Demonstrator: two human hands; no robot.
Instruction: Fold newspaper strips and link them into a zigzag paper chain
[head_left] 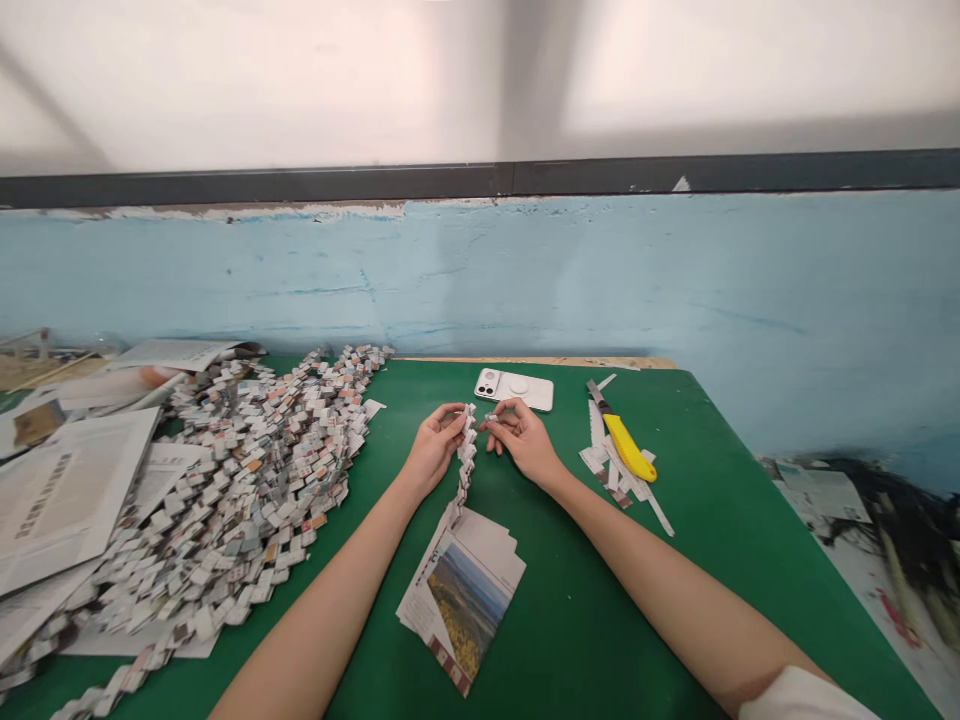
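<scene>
My left hand (pixel 437 450) pinches the upper end of a folded-paper zigzag chain (pixel 466 465), which hangs down toward me. The chain's lower end rests on a small stack of printed paper pieces (pixel 472 600) with a landscape picture on top. Just right of the chain, my right hand (pixel 523 440) holds a small folded paper piece (pixel 491 418) between thumb and fingertips. A narrow gap separates that piece from the chain. Both hands are above the green table (pixel 600 620).
A large heap of folded-paper chain (pixel 262 500) covers the left side, beside newspaper sheets (pixel 67 500). A white phone (pixel 514 389) lies beyond my hands. To the right, a yellow-handled utility knife (pixel 626 440) lies on paper strips (pixel 637 487). A blue wall (pixel 480 280) stands behind the table.
</scene>
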